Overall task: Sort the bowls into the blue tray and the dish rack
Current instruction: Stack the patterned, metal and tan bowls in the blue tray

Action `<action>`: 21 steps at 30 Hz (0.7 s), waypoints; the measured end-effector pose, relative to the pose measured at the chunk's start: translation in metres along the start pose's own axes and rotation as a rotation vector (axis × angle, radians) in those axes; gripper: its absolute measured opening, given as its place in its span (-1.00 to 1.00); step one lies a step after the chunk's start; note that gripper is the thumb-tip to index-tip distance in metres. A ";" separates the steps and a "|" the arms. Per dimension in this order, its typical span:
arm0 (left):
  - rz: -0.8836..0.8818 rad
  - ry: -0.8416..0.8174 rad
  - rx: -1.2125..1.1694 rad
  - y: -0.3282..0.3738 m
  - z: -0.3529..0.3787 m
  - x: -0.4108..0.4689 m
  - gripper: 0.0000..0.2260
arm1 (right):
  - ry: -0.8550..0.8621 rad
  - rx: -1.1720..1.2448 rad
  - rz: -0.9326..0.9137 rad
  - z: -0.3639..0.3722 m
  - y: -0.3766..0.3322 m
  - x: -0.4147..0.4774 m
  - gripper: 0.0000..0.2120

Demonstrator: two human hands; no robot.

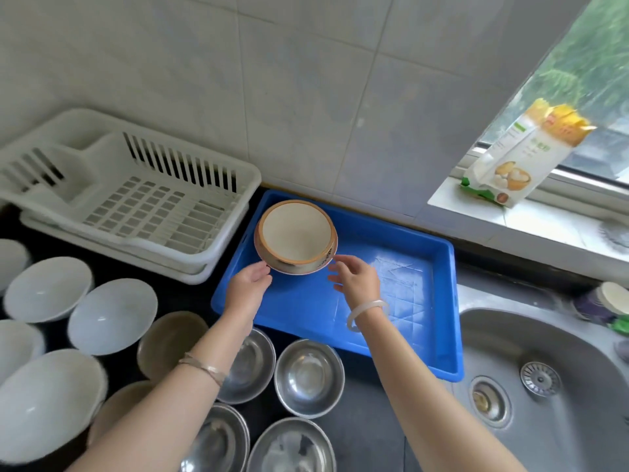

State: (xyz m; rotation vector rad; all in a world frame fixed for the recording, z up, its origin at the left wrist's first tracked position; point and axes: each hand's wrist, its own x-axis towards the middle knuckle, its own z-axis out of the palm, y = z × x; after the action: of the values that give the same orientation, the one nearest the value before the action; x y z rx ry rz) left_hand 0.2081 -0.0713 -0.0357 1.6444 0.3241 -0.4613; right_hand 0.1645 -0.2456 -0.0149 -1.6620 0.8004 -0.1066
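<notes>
A cream bowl with an orange rim (296, 233) sits nested in another like it, in the far left corner of the blue tray (401, 301). My left hand (248, 284) is just below the stack's left edge, fingertips touching or nearly touching its rim. My right hand (355, 277) hovers at the stack's right edge, fingers apart and empty. The white dish rack (136, 199) stands left of the tray with nothing in it. On the dark counter near me are several white bowls (112, 315), steel bowls (308, 376) and a brown bowl (163, 342).
A steel sink (544, 386) lies right of the tray. On the window sill stands a yellow and white food bag (524, 155). A small purple container (602, 301) sits by the sink's far rim. The tiled wall rises behind the tray and rack.
</notes>
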 end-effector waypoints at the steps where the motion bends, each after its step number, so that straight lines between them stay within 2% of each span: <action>1: -0.007 -0.012 -0.003 -0.007 -0.003 -0.014 -0.65 | -0.013 0.018 -0.004 -0.006 0.005 -0.010 -0.82; 6: -0.068 -0.042 0.161 -0.051 -0.022 -0.093 -0.72 | -0.055 -0.027 -0.015 -0.039 0.041 -0.062 -0.80; 12: -0.090 -0.086 0.478 -0.099 -0.026 -0.142 -0.64 | -0.044 -0.338 0.075 -0.057 0.100 -0.102 -0.88; 14: -0.070 -0.097 0.583 -0.107 -0.025 -0.149 -0.63 | -0.078 -0.398 0.126 -0.054 0.111 -0.107 -0.80; 17: -0.011 -0.094 0.720 -0.112 -0.021 -0.155 -0.66 | -0.116 -0.332 0.219 -0.046 0.117 -0.109 -0.74; 21: 0.036 -0.143 0.863 -0.107 -0.014 -0.159 -0.71 | -0.104 -0.280 0.298 -0.038 0.118 -0.103 -0.82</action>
State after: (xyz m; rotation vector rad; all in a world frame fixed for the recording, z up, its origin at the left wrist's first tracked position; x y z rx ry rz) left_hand 0.0203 -0.0350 -0.0529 2.4271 -0.0339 -0.7499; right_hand 0.0158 -0.2246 -0.0743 -1.7711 1.0087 0.3105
